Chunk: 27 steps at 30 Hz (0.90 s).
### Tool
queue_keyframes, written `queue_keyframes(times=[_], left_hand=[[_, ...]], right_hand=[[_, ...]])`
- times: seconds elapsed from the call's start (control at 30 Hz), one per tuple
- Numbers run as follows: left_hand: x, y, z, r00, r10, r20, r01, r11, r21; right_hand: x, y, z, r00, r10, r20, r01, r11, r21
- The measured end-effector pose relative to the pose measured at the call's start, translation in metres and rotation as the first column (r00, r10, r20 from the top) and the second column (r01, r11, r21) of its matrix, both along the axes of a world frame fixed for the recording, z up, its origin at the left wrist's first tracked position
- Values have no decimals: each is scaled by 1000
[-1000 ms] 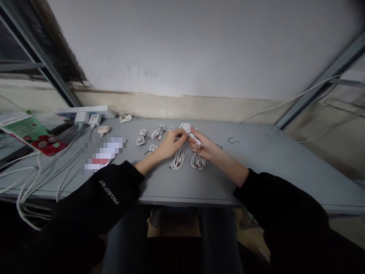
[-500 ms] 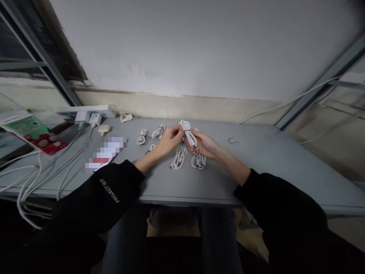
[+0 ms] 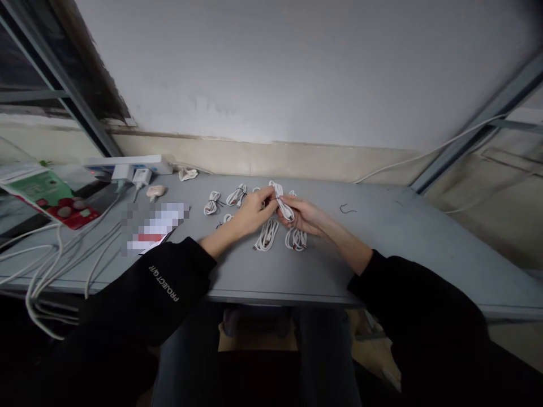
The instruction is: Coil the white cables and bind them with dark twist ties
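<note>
In my right hand point(image 3: 307, 217) is a coiled white cable point(image 3: 285, 208), held tilted above the table with the fingers closed around its lower right side. A thin black twist tie point(image 3: 279, 198) circles the coil's middle. The closed fingertips of my left hand point(image 3: 257, 206) meet the coil at that tie and seem to pinch it, though the tie's ends are hidden. Beneath the hands lie two more coiled cables, one at the left point(image 3: 267, 234) and one at the right point(image 3: 296, 239). Other coils are partly covered by my hands.
Tied cable bundles point(image 3: 211, 203) lie left of my hands, another point(image 3: 236, 195) behind them. A loose black tie point(image 3: 348, 209) lies to the right. At the left are a power strip point(image 3: 156, 164) with chargers, a pinkish case point(image 3: 156, 192), a green-red packet point(image 3: 55, 198) and trailing white cords point(image 3: 59, 265).
My left hand has shifted slightly right, its thumb now closer to the coil's tied middle. The held coil has dipped and turned a little. The rest lies as before.
</note>
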<state>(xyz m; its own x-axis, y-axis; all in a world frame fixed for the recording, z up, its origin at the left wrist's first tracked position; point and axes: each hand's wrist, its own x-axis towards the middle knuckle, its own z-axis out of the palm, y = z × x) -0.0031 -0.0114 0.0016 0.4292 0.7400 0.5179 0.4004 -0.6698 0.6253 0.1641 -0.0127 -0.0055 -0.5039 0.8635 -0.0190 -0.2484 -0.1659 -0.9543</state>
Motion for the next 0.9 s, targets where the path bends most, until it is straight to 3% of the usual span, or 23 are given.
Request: queue_keyframes(times=[0.2, 0.37, 0.53, 0.63, 0.8, 0.9], left_hand=[[1, -3, -1, 993, -3, -120, 8, 999, 44], [0, -1, -5, 988, -45, -147, 48, 999, 16], [-2, 2, -4, 990, -89, -105, 94, 995, 39], [-5, 3, -2, 981, -74, -180, 96, 989, 114], [-13, 7, 1, 935, 63, -350, 74, 929, 363], [-18, 9, 4, 911, 140, -388, 45, 901, 431]], right_hand=[[1, 1, 0, 993, -86, 78, 79, 993, 92], [1, 0, 2, 981, -162, 108, 154, 985, 73], [6, 5, 5, 990, -122, 71, 129, 987, -99], [10, 8, 8, 998, -55, 11, 56, 968, -245], [14, 8, 12, 995, -40, -88, 2, 922, -387], [16, 10, 10, 993, -13, -121, -40, 905, -423]])
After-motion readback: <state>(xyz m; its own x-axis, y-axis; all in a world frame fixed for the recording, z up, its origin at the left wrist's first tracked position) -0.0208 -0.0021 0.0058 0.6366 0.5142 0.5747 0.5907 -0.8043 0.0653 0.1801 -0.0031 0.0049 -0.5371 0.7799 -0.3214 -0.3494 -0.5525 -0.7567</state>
